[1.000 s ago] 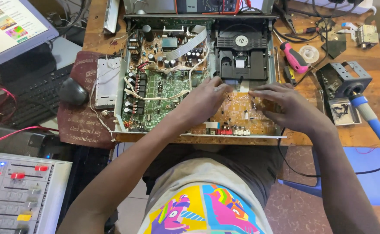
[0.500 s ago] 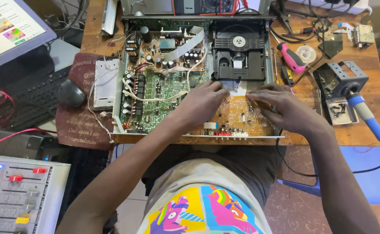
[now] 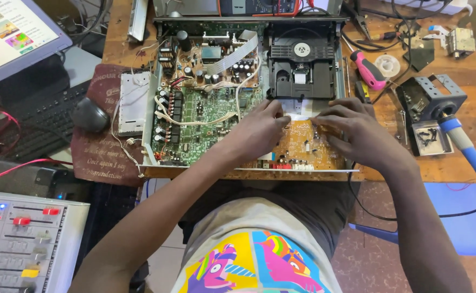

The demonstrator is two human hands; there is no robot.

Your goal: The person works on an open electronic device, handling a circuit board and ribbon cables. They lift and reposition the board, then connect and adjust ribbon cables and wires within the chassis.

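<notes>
Scanning left to right from my remote seat, I see a grey audio mixer with coloured sliders [image 3: 21, 244] at the lower corner, a tilted computer monitor [image 3: 10, 32] above it, and a black mouse [image 3: 90, 115] resting on a dark red printed mat [image 3: 100, 152], parked clear of the work.

At the centre of the wooden workbench [image 3: 465, 163] lies an opened silver disc player chassis [image 3: 246, 92], its lid off so the boards are exposed: a green circuit board crowded with capacitors and white wires [image 3: 205, 108] on the left, a black disc drive mechanism [image 3: 303, 68] at the back right, and an orange-brown circuit board [image 3: 303, 146] at the front edge, nearest the person.

Both hands meet over that orange-brown board, just in front of the drive. The left hand [image 3: 259, 130] has its fingers drawn together, pinching at a pale flat ribbon strip [image 3: 297, 111] that runs out from under the drive. The right hand [image 3: 352, 127] lies with fingers spread and pressed down beside it, seemingly steadying the strip and board.

Further right, a pink-handled screwdriver [image 3: 369, 70] and a blue-handled soldering iron in a metal stand [image 3: 460, 141] lie within easy reach.
</notes>
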